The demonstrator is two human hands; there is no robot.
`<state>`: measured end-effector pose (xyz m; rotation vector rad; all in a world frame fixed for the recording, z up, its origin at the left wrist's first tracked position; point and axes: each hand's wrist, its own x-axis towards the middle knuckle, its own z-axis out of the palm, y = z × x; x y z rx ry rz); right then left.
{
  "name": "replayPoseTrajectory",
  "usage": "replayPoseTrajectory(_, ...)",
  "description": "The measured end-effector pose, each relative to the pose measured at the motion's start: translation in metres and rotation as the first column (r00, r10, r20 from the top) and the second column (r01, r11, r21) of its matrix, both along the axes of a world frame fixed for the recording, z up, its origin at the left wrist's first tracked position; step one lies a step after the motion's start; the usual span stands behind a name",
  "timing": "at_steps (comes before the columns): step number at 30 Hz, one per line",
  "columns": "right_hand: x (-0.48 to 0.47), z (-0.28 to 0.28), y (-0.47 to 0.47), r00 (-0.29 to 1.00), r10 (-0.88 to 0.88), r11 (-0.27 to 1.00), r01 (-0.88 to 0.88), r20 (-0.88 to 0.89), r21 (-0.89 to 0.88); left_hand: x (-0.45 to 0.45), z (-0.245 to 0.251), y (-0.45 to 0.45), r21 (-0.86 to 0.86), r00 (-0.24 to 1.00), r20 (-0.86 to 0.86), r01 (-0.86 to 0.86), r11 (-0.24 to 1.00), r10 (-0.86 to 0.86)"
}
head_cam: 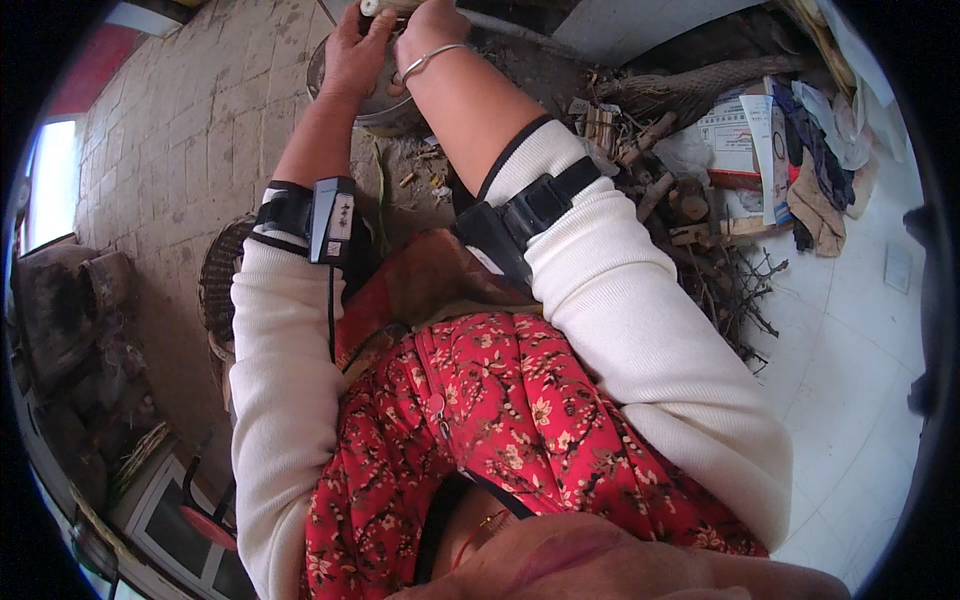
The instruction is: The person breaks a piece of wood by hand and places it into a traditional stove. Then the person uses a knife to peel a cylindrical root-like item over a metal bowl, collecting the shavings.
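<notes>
At the top edge of the view, my left hand [356, 52] has its thumb and fingers closed around a pale cylindrical thing [370, 7] with a round whitish end. Most of that thing is cut off by the picture's edge. My right hand [431, 34] is curled close beside it, with a silver bangle [435, 56] on the wrist; what its fingers do is hidden. Below both hands is a round metal basin [386, 118], partly covered by my forearms. A few small round items inside it are too hidden to name.
Firewood logs [690, 199] and thin twigs [739, 292] are heaped to my right, beside crumpled cloths [814, 195] and a cardboard box [727, 139]. A wicker basket [221, 285] stands by my left arm. Scraps and a green stalk [380, 195] lie on the floor before me.
</notes>
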<state>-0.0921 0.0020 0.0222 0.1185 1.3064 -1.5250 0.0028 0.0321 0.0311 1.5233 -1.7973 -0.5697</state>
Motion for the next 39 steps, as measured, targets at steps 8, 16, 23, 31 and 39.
replayPoseTrajectory(8, -0.008, -0.011, -0.005, 1.000, 0.007, 1.000, -0.007, 0.013, 0.011, -0.008, -0.047, -0.008, 0.189, 0.867, -0.496, 0.066, 0.980, 0.037)
replayPoseTrajectory(16, 0.014, 0.000, 0.008, 0.999, 0.035, 0.999, -0.035, -0.027, 0.001, 0.016, -0.019, -0.011, 0.059, 0.956, 0.292, 0.022, 0.998, -0.038)
replayPoseTrajectory(23, 0.005, 0.004, 0.005, 0.992, 0.061, 0.998, -0.059, -0.112, 0.025, 0.004, -0.004, 0.007, -0.257, 0.912, 0.407, 0.166, 0.952, -0.049)
replayPoseTrajectory(31, -0.040, 0.020, 0.013, 0.967, 0.187, 0.967, -0.150, -0.175, 0.206, -0.021, -0.011, 0.005, 0.214, 0.796, -0.605, 0.149, 0.965, 0.011)
replayPoseTrajectory(39, -0.008, -0.004, -0.008, 0.999, 0.033, 0.999, -0.034, -0.024, -0.039, -0.010, -0.003, 0.001, 0.159, 0.851, -0.524, 0.144, 0.977, -0.040)
